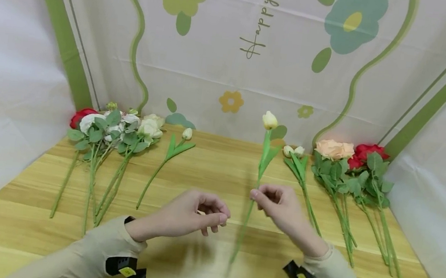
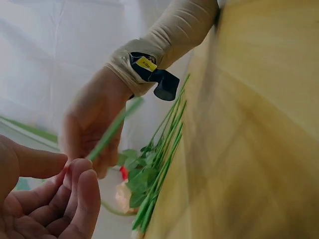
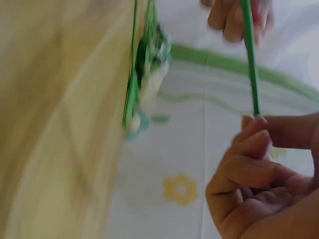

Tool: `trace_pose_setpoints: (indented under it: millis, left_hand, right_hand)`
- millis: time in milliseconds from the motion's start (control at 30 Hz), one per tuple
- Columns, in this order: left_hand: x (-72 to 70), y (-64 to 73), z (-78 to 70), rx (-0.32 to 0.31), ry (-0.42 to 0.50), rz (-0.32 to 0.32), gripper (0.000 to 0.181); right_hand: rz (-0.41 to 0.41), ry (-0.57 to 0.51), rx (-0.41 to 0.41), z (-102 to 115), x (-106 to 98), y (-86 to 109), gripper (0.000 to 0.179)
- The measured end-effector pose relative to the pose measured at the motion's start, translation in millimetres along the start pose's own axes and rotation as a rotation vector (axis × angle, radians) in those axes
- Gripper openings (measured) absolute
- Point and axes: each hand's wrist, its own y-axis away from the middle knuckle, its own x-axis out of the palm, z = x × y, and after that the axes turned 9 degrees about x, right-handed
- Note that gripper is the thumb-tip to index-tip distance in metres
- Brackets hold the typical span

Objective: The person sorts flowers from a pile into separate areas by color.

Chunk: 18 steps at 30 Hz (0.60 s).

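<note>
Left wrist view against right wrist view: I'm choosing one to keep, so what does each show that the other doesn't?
Only the left wrist view: the peach rose, a red bloom and the right forearm's beige sleeve.

Only the right wrist view: the printed orange flower and a blurred cream bloom.

Both: the left hand, the right hand pinching the tulip stem, and the wooden table.

Across the far side of a wood-grain table (image 1: 211,170), a red flower (image 1: 82,115), white flowers (image 1: 90,122) and a cream flower (image 1: 150,129) bunch together at left, a lone white tulip (image 1: 187,133) lying nearby; at right, two pale tulips (image 1: 299,151) lie near a peach flower (image 1: 334,149) and red blooms (image 1: 369,153).
</note>
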Motion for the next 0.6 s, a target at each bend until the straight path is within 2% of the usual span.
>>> trace_pose_setpoints:
  millis: [167,300,367,467,600]
  left_hand:
    - [-18.3,0.0,-4.3,0.016,-0.127,-0.012,0.012]
    - [-32.2,0.9,-11.5,0.019,-0.176,-0.025,0.012]
    - [-37.4,2.0,-14.8,0.018,-0.186,-0.032,0.011]
    - [-41.7,2.8,-16.8,0.015,-0.198,-0.038,0.010]
    - [-42.8,4.8,-13.8,0.017,-0.224,-0.012,0.009]
  right_hand:
    - [-0.142,0.217,0.037,-24,-40,-22.0,0.024]
    - [-0.216,0.372,0.083,-39,-79,-28.7,0.031]
    - [-0.208,0.410,0.120,-45,-95,-30.3,0.036]
    - [-0.153,0.446,0.185,-53,-112,-32.7,0.040]
    - [-0.068,0.488,0.250,-64,-122,-40.7,0.037]
